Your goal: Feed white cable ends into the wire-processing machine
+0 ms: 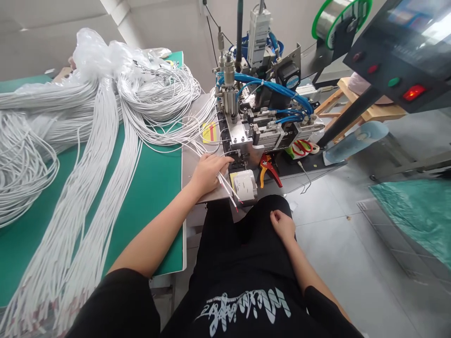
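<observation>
My left hand [208, 172] is closed around a few white cables [226, 184] at the edge of the metal worktop. Their red-tipped ends stick out below the palm, beside a roll of white labels [244, 185]. The thumb and forefinger reach to the front of a bench machine [237, 141] with metal cylinders and blue air hoses. What the fingertips touch there is too small to make out. My right hand [283, 225] rests on my right thigh with its fingers curled in, and nothing shows in it.
Large bundles of white cables [100, 124] cover much of the green mat [158, 197] at left. Orange-and-red cutting pliers [269, 170] and red-handled scissors [302, 148] lie right of the machine. A control panel [394, 61] and a wire spool [340, 21] stand at upper right.
</observation>
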### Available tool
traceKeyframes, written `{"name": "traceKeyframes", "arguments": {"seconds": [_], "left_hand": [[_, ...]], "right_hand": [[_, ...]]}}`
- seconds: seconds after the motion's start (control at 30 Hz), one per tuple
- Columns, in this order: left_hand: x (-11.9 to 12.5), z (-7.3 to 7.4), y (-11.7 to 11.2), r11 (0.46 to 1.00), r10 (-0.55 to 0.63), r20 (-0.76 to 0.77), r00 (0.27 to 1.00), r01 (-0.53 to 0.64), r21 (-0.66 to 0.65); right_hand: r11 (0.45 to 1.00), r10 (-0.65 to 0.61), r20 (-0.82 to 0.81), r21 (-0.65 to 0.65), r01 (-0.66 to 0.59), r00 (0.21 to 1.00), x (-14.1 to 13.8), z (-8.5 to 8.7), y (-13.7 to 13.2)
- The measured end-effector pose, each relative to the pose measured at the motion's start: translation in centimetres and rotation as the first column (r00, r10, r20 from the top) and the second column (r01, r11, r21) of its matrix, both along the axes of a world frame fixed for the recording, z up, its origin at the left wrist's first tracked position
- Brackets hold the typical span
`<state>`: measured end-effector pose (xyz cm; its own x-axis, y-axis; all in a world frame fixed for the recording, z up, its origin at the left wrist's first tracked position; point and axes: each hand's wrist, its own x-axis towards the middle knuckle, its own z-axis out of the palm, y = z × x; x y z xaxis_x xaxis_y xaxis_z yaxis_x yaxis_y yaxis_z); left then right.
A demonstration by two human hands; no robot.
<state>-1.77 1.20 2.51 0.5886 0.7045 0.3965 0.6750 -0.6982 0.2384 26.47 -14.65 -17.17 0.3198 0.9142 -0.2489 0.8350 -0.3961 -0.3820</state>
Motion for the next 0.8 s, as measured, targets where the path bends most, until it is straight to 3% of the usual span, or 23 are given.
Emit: {"name": "traceKeyframes", "arguments": {"seconds": [0.33,0.8], "left_hand": [[0.2,0.0,0.2,1.000,0.001,0.007,1.000,-0.001,0.002],[0.2,0.3,0.1,1.000,0.004,-0.005,1.000,-0.004,-0.009]], "right_hand": [[1.000,-0.006,0.019,0.011,0.005,1.000,0.2,0.2,-0.6],[0.999,0.017,0.026,-0.043,-0.015,1.000,-0.8,0.6,0.8]]}}
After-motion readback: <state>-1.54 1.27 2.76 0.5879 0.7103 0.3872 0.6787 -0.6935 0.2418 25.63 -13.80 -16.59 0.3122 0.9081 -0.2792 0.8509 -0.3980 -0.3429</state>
